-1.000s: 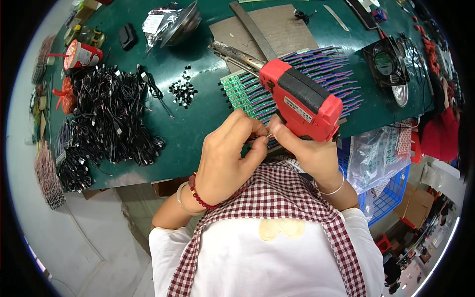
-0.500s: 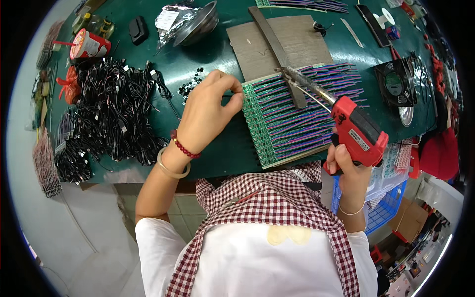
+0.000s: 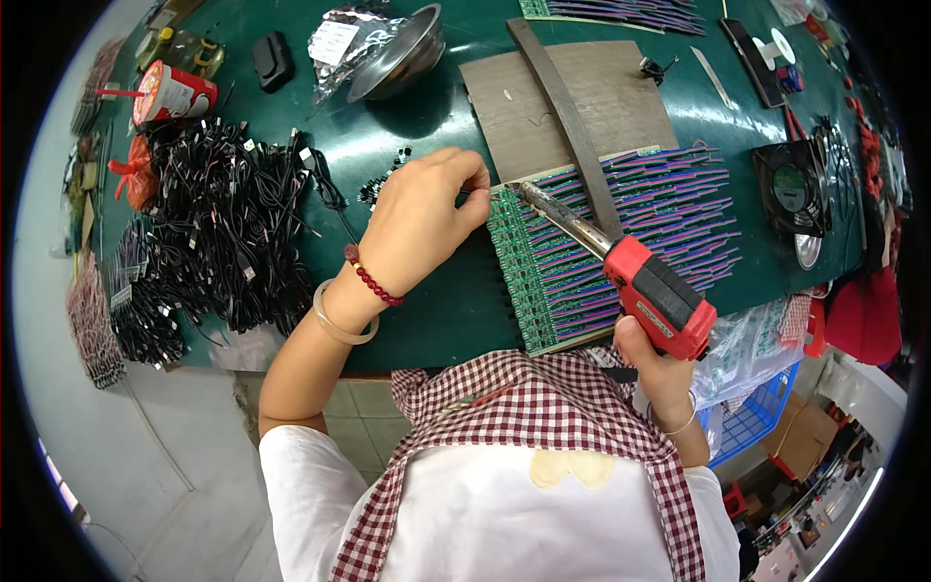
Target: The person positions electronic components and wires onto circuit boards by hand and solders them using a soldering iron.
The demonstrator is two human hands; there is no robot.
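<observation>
A red and black soldering gun (image 3: pixel 659 296) is gripped in my right hand (image 3: pixel 655 369). Its metal tip reaches the far left corner of a panel of green circuit boards (image 3: pixel 524 281). Rows of blue, pink and black wires (image 3: pixel 630 228) run rightward from the boards. My left hand (image 3: pixel 427 209) is closed in a pinch at that same corner, close to the tip; whatever sits between thumb and finger is too small to make out. A dark flat bar (image 3: pixel 562 107) lies across the wires and a brown board (image 3: pixel 495 107). Small black parts (image 3: pixel 373 189) lie beyond my left hand.
Bundled black cables (image 3: pixel 228 233) cover the table's left side, near a red and white cup (image 3: pixel 179 95). A metal bowl (image 3: pixel 412 58) leans on a plastic bag (image 3: pixel 335 44) at the back. To the right stand a black fan (image 3: pixel 790 184) and a solder spool (image 3: pixel 776 48).
The soldering gun has swung left, bringing its tip from over the wires to the panel's corner beside my left hand. The left hand keeps its pinch; the whole view has shifted slightly.
</observation>
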